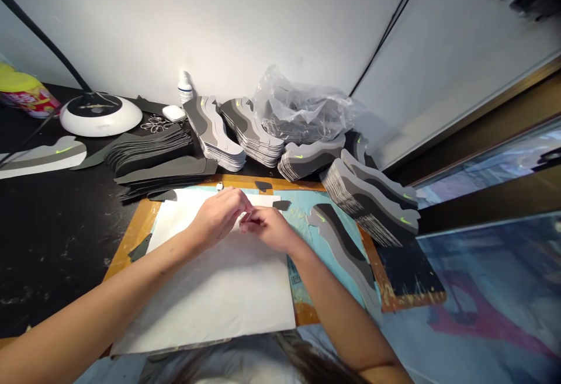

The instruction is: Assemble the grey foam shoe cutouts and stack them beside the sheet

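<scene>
Above a white sheet of paper (219, 296), my left hand (221, 213) and my right hand (270, 227) meet fingertip to fingertip. Both are closed in a pinch. A thin, pale sliver shows between the fingertips, too small to name, and I cannot tell which hand grips it. A small dark grey scrap (281, 204) lies just beyond my right hand. To the right, a single grey and black shoe-upper piece (342, 244) with a yellow-green swoosh rests on a light blue sheet (307, 290).
Stacks of shoe-upper pieces (219, 138) line the back, beside dark cut pieces (151, 147) and a clear plastic bag (302, 106). A lamp base (100, 116), a white bottle (184, 89) and a yellow-lidded container (26, 90) stand at back left. Another stack (372, 208) is at right.
</scene>
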Tool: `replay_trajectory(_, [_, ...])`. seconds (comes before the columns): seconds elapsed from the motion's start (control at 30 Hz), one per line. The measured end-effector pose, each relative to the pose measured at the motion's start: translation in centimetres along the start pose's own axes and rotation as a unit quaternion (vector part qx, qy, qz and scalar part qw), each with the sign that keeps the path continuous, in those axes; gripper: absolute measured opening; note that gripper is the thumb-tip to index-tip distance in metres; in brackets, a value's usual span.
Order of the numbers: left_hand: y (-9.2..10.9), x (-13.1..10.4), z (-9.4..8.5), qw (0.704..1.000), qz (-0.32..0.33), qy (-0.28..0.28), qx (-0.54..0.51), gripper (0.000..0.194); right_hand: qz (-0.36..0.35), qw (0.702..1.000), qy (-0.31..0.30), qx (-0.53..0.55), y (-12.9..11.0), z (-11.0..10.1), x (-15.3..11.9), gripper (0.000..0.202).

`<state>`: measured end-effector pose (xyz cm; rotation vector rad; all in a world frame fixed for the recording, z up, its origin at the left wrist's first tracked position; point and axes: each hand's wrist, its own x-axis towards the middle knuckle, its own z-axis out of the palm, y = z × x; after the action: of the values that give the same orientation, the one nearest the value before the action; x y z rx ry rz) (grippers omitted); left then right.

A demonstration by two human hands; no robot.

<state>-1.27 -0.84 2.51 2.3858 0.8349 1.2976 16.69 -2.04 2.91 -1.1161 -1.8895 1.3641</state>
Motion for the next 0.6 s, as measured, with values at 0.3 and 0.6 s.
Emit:
replay_trajectory(0.3, [-0.6, 0.5, -0.5, 0.953, -0.197, -0.059, -0.221, 0.031, 0.028, 0.977, 0.104, 0.182, 0.8, -0.1, 0.3, 0.038])
replay_trajectory(0.6, [-1.0, 0.4, -0.6, 0.979, -0.143, -0.062, -0.132, 0.018, 0.012, 0.979, 0.162, 0.121, 1.0, -0.4, 0.3, 0.032])
